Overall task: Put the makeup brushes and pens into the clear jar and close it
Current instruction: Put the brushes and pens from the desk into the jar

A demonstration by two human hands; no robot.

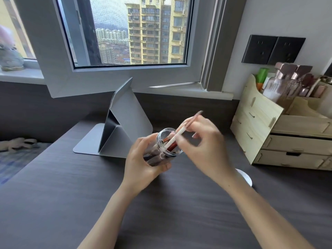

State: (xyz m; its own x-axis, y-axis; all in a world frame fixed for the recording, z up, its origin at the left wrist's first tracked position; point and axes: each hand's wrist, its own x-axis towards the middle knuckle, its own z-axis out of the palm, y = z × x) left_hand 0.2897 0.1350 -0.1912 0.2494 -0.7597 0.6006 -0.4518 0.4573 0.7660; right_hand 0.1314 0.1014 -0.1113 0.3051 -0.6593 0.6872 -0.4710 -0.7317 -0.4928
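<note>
Left of the white lid (244, 175), the left hand (143, 159) grips the clear jar (164, 147), tilted above the desk (53, 194); it looks light, rigid, slippery. The right hand (203, 141) pinches a slim, stiff white brush (175, 138) mid-shaft, entering the mouth.

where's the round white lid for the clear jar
The round white lid lies on the dark desk at right, partly hidden behind the right forearm, below the wooden organizer.

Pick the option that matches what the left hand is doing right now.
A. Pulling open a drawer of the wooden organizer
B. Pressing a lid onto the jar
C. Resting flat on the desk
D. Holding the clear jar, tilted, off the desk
D: the left hand wraps the clear jar, tilted with its open mouth toward the right hand, which feeds in a white pen.
</note>
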